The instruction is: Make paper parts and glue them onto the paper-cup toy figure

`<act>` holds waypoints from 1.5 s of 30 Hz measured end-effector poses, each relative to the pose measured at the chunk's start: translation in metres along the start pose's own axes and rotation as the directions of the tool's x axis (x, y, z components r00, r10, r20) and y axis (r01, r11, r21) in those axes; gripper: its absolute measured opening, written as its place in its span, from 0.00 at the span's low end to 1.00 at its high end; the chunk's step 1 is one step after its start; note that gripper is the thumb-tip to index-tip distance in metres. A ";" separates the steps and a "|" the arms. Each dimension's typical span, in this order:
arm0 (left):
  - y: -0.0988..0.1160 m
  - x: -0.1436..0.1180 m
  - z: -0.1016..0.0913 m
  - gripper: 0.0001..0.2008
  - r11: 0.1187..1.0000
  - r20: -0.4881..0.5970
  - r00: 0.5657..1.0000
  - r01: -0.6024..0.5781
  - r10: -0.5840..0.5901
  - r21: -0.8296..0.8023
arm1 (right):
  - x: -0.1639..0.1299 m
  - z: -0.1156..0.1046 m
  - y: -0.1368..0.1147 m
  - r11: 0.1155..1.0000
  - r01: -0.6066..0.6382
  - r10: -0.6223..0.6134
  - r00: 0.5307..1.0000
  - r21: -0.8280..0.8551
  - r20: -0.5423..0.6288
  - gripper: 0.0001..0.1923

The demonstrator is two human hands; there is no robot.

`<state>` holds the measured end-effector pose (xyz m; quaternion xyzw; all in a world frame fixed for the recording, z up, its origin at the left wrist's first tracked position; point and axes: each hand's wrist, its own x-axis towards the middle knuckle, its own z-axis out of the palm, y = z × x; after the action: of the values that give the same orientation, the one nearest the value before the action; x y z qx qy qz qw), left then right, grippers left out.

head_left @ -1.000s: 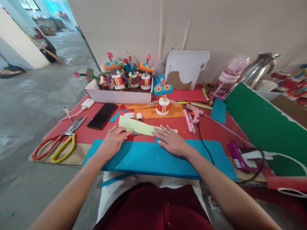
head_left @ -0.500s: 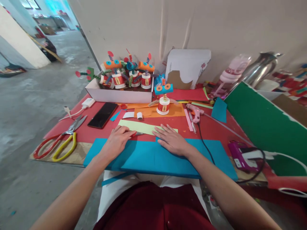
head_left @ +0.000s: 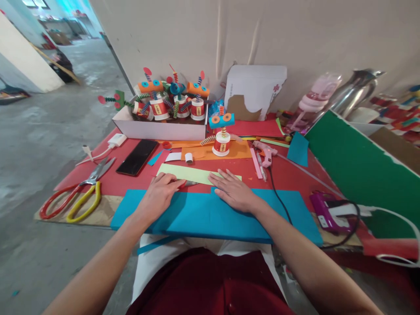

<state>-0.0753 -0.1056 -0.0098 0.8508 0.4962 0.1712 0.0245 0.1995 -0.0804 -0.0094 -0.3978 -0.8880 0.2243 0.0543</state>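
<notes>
A light green paper strip (head_left: pixel 193 172) lies across the table in front of me. My left hand (head_left: pixel 160 192) has its fingers curled and closed at the strip's lower left edge. By that thumb is a small tool with a red handle and a pointed grey blade (head_left: pixel 192 183); whether the hand grips it is unclear. My right hand (head_left: pixel 229 190) rests flat on the strip's right part, fingers spread. Under both hands stretches blue paper (head_left: pixel 197 214). Beyond the strip stands a paper-cup figure (head_left: pixel 222 142) with a blue tube head and spring arms.
Large scissors (head_left: pixel 93 175) and a black phone (head_left: pixel 137 157) lie to the left. A white box (head_left: pixel 160 129) at the back holds several similar figures. A pink glue gun (head_left: pixel 267 152) trails its cord to a purple power strip (head_left: pixel 330 212) on the right, beside a green board (head_left: pixel 357 175).
The view has shifted slightly, so everything sits a little further left. Both hands keep nearly the same place on the green strip.
</notes>
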 end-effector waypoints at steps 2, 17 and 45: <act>0.001 0.001 0.001 0.18 1.000 0.010 1.000 0.006 -0.006 -0.004 | 0.000 -0.001 0.000 1.000 -0.002 0.002 1.000 0.021 -0.002 0.31; 0.012 0.004 0.003 0.19 1.000 -0.013 1.000 -0.025 0.025 -0.014 | 0.000 0.001 0.002 0.999 -0.002 0.003 1.000 0.035 -0.024 0.31; 0.008 0.007 0.008 0.17 0.999 -0.035 0.999 -0.009 0.010 0.036 | 0.000 -0.010 0.024 0.951 0.094 0.022 0.930 0.295 -0.368 0.22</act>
<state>-0.0636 -0.1027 -0.0135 0.8502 0.4956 0.1773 -0.0002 0.2187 -0.0629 -0.0114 -0.4027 -0.8235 0.2805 0.2844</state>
